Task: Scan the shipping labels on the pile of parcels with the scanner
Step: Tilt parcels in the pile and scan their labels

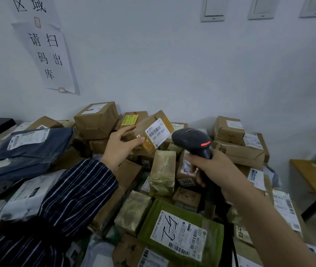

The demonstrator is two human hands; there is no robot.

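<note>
In the middle of the frame, the fingers (138,141) and thumb of the left hand (119,149) are curled round the lower-left end of a small brown parcel (140,126), holding it up over the pile of parcels (163,170). Just right of it, the right hand (211,168) has its fingers wrapped tight round the handle of the scanner (192,140).

The parcel is gripped by one end only, so it could pivot or slip back onto the pile. Its glossy tape may throw glare. The scanner's nose sits very close to the shipping label (158,132), which is slanted. The beam could therefore cross the barcode at an angle and fail to read it, or catch another label lower in the heap.

The parcel's long axis runs from lower left to upper right, with the labelled face turned toward the camera and the scanner. The scanner's handle rises from the right hand toward the upper left, and its head points left at the label's right edge.
</note>
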